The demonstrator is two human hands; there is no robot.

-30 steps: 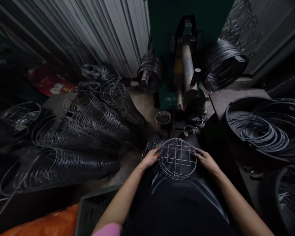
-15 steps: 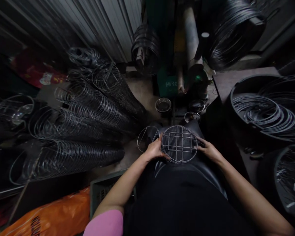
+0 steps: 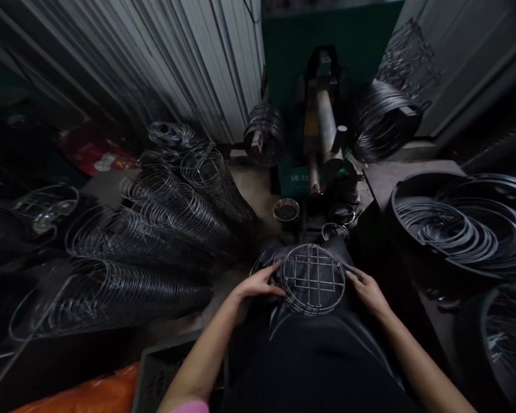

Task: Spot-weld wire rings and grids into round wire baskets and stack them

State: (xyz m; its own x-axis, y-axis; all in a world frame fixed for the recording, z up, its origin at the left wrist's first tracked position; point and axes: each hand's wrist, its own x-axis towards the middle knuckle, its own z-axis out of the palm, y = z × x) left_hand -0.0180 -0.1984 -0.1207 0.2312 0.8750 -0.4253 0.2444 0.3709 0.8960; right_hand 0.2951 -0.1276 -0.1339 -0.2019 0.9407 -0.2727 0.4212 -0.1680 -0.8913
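A round wire rack (image 3: pixel 313 281) with crossing grid wires lies over my lap on a dark apron (image 3: pixel 348 338). More rims show beneath it, so it looks like a small stack. At its left edge, my left hand (image 3: pixel 260 284) holds the rim between thumb and fingers. My right hand (image 3: pixel 367 289) is closed along the opposite edge, fingers against the rim. Beyond my left hand, a second wire ring (image 3: pixel 257 265) is partly hidden by the fingers and hard to see in the dim light.
Long stacks of wire rings (image 3: pixel 129 292) stand at left. Ahead is a green machine (image 3: pixel 294 178) with a thick metal arm (image 3: pixel 325 117), wire coils (image 3: pixel 264 135) beside it. At right are a black tub (image 3: pixel 398 221) of wire hoops and another tub (image 3: pixel 477 327). A crate (image 3: pixel 148 367) sits lower left.
My view has tilted up, so everything sits lower in the picture. The ring at left has dropped closer behind my left hand. Both hands stay at the rack's edges.
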